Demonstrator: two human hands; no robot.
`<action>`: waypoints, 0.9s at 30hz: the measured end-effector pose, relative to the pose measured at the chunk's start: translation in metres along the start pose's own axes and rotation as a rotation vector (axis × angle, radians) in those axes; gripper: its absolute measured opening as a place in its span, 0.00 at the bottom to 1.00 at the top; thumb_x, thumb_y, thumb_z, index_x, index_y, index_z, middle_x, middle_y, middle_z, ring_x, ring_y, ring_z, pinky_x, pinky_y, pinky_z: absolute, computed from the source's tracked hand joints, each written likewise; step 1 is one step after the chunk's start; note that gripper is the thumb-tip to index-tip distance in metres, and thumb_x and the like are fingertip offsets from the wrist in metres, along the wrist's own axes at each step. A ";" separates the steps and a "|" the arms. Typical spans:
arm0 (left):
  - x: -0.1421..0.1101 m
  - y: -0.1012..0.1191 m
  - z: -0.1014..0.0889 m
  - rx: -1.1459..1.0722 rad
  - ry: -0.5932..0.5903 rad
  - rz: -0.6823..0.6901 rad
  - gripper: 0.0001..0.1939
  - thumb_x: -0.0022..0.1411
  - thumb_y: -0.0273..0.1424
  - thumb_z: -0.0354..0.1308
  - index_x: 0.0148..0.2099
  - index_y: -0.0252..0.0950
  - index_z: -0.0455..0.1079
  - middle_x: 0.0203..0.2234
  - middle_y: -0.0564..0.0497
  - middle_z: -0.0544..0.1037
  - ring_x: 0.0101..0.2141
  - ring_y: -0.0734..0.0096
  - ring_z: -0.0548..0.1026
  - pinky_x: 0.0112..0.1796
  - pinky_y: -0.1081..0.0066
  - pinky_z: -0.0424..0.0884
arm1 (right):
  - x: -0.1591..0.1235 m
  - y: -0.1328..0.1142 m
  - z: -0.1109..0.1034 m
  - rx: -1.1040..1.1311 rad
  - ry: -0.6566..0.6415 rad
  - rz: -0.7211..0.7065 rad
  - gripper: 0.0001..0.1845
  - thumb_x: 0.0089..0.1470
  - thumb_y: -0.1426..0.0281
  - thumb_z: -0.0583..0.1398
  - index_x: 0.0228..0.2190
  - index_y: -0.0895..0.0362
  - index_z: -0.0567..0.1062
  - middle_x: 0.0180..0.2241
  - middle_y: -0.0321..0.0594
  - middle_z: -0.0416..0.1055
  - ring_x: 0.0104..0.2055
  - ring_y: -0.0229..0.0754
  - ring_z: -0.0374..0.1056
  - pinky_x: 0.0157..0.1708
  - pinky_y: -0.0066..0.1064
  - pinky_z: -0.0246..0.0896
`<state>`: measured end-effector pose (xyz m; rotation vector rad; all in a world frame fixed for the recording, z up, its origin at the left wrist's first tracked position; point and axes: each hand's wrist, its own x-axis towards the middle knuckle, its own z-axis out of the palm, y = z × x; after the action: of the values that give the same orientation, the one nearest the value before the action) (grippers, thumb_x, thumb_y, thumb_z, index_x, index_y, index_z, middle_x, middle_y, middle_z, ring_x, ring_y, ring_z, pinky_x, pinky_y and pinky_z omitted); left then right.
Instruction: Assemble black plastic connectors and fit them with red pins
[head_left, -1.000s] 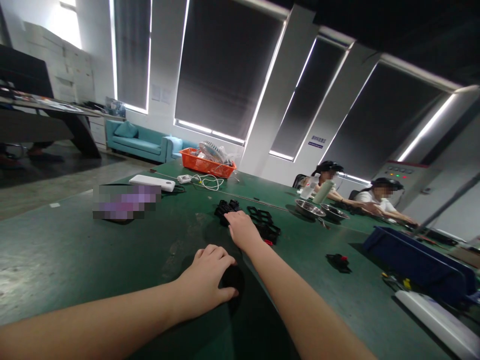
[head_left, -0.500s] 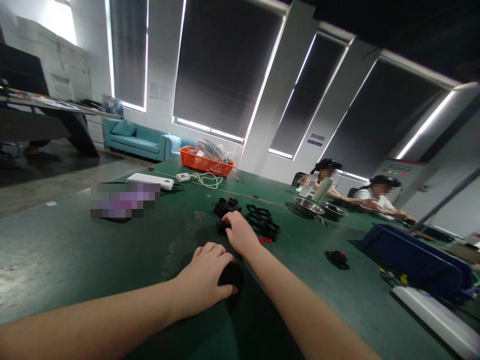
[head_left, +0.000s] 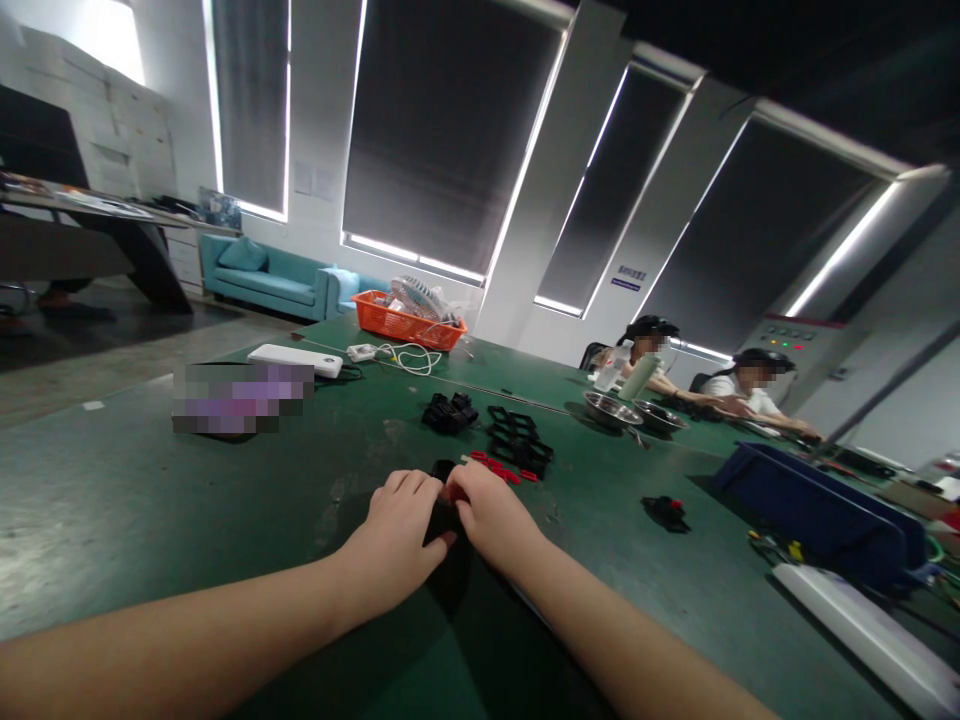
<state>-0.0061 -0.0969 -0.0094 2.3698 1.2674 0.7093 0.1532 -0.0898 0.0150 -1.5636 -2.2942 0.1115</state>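
Note:
My left hand (head_left: pixel 401 525) is low over the table, its fingers curled around a black plastic part (head_left: pixel 444 468) that shows only in pieces. My right hand (head_left: pixel 491 510) meets it from the right, fingertips pinched at the same part. Most of what lies between the two hands is hidden or in shadow. Just beyond are several small red pieces (head_left: pixel 501 468), a group of black open frames (head_left: pixel 519 438) and a cluster of black blocky parts (head_left: pixel 450 412).
A small black part with red (head_left: pixel 666 513) lies to the right, before a blue bin (head_left: pixel 825 515) and a long white object (head_left: pixel 862 625). An orange basket (head_left: pixel 405 322), white power bank (head_left: pixel 294 359) and metal bowls (head_left: pixel 611 410) stand farther off. Two people sit at the far right.
My right hand has drawn back from beside the black cluster to my left hand, and their fingertips now meet. The red pieces are more exposed. The view has shifted slightly.

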 end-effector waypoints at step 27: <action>0.001 0.001 0.003 -0.008 0.015 -0.052 0.16 0.54 0.28 0.55 0.48 0.36 0.65 0.46 0.42 0.74 0.52 0.51 0.69 0.55 0.54 0.61 | 0.012 0.010 0.002 0.019 -0.004 -0.111 0.25 0.55 0.82 0.54 0.52 0.57 0.74 0.54 0.47 0.73 0.56 0.46 0.66 0.57 0.41 0.58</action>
<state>-0.0033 -0.0970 -0.0109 2.3210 1.3249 0.7155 0.1572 -0.0744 0.0136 -1.4245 -2.3698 0.1073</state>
